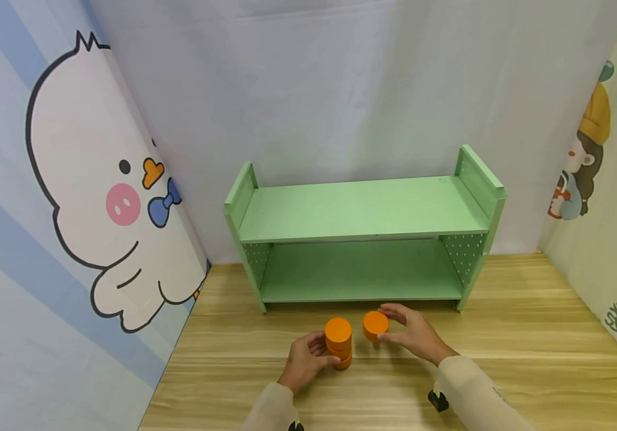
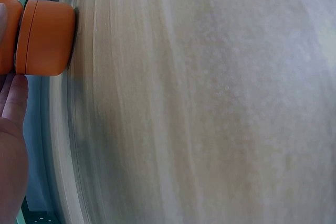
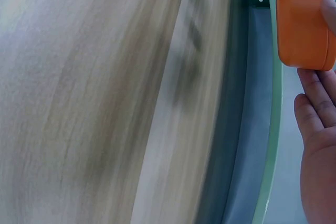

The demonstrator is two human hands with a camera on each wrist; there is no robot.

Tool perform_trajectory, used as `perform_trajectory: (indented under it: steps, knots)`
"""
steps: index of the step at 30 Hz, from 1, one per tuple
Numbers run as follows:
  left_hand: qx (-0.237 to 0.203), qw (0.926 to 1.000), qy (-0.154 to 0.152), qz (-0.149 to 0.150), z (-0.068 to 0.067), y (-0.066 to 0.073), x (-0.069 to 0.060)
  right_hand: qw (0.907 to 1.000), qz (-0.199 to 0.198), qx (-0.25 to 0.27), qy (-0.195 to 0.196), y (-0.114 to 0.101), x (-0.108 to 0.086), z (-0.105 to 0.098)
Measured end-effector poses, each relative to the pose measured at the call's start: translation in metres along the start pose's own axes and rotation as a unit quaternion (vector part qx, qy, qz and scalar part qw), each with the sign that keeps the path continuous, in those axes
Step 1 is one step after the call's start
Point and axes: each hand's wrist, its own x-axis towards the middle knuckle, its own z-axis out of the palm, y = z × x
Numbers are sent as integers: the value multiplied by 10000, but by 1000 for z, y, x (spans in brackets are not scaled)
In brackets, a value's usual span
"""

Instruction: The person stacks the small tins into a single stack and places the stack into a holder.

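Note:
A stack of small orange round lidded containers [image 1: 338,336] stands on the table in front of the shelf, its layers slightly out of line. My left hand [image 1: 304,361] grips the stack from the left, thumb on the near side and fingers behind. In the left wrist view the bottom container [image 2: 47,38] rests on the wood, with fingers [image 2: 17,98] touching near its lid seam. To the right of the stack, my right hand [image 1: 415,333] holds another orange container [image 1: 375,325] between thumb and fingers. The right wrist view shows this container [image 3: 302,30] raised off the table.
A light green two-tier shelf [image 1: 362,209] with perforated side panels stands behind the hands, near the back curtain [image 1: 341,90]. The wood-grain table [image 1: 222,359] extends to both sides. Printed cartoon curtains [image 1: 82,149] hang at left and right.

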Motion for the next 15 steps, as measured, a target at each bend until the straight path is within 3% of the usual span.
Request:
perform_trajectory:
  steps: [15]
  knots:
    - [-30, 10000, -11, -32, -1, 0, 0, 9998, -197, 34, -25, -11, 0, -2]
